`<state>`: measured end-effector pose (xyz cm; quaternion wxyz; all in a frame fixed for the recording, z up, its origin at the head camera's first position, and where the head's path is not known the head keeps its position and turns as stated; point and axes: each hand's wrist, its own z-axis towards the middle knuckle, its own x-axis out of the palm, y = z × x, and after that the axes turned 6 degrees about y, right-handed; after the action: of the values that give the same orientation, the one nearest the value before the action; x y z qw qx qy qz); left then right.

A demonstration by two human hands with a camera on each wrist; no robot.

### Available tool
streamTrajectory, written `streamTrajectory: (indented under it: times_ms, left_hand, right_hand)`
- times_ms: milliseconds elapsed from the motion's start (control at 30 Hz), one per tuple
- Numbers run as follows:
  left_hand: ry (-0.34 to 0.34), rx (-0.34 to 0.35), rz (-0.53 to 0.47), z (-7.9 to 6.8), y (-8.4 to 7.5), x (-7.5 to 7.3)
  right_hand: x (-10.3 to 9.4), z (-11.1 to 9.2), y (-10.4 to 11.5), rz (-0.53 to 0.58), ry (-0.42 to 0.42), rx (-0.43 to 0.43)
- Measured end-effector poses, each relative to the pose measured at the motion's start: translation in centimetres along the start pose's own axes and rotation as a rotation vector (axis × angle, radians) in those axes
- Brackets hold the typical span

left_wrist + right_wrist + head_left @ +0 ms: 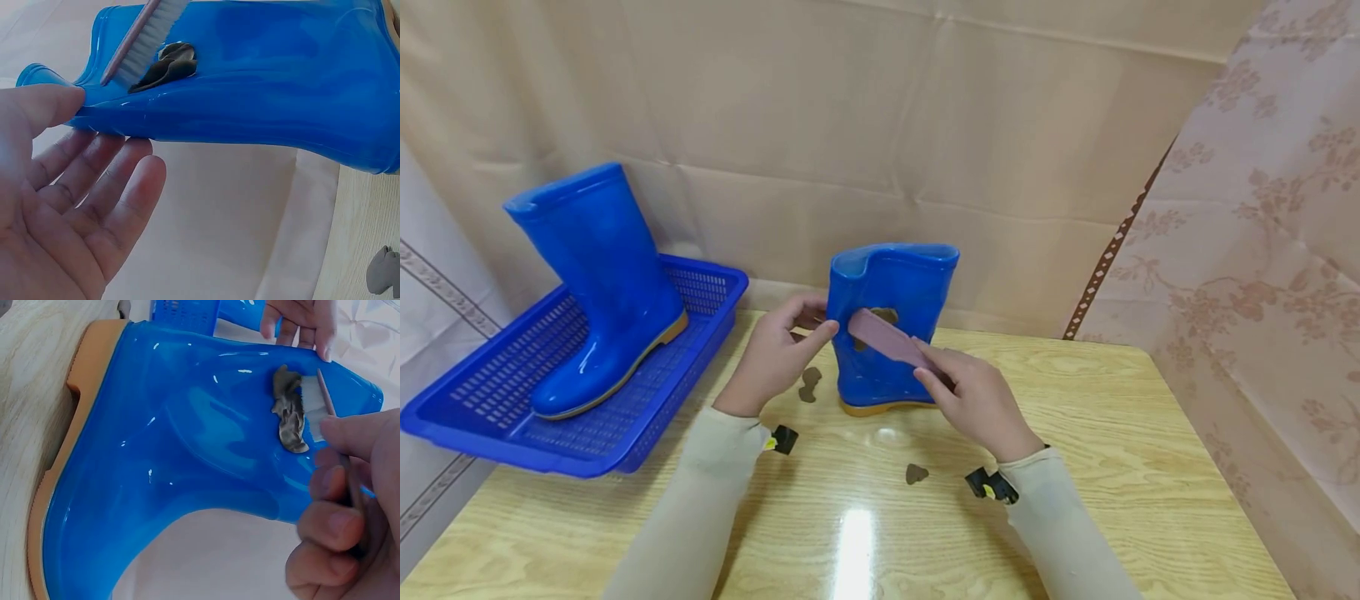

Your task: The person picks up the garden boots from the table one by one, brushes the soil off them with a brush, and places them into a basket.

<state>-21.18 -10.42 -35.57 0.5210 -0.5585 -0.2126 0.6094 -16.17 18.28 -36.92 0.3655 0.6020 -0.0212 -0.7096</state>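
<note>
A blue rain boot (895,279) with a yellowish sole stands upright on the wooden table. On its shaft sticks a brown, clay-like smear (289,415). My left hand (778,354) holds the shaft's left side near the top, thumb on the front and fingers along the edge. My right hand (977,400) grips a pink brush (887,337), fingers curled round its handle. White bristles (314,400) meet the shaft right beside the smear. In the head view the brush covers part of the smear.
At the left, a blue plastic basket (688,387) holds a second blue rain boot (617,250). Brown pieces lie on the table: one piece (809,383) near the left wrist, another piece (916,474) in front of the boot. A beige cloth (790,125) hangs behind.
</note>
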Motion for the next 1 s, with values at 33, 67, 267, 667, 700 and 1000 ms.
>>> streamTrajectory:
  times_ms: [33, 67, 267, 667, 700, 1000]
  left_hand:
    - [0.002, 0.0, -0.003, 0.0, -0.1, 0.0]
    - [0.005, 0.001, -0.003, -0.1, -0.1, 0.1]
    - [-0.017, -0.004, 0.018, -0.1, -0.2, 0.3]
    - [-0.076, -0.056, 0.053, -0.2, -0.6, 0.5]
    - [-0.069, -0.054, 0.052, -0.2, -0.7, 0.5]
    - [-0.049, -0.039, 0.073, -0.1, -0.6, 0.8]
  right_hand:
    - [0.1, 0.0, 0.0, 0.002, -0.007, -0.012]
    - [0.1, 0.0, 0.0, 0.003, -0.015, -0.025]
    - [-0.1, 0.0, -0.2, -0.006, -0.02, -0.068]
    - [-0.7, -0.1, -0.6, 0.002, -0.026, -0.047]
    - [-0.5, -0.1, -0.5, 0.003, -0.038, -0.06]
    - [-0.1, 0.0, -0.2, 0.022, -0.008, -0.08]
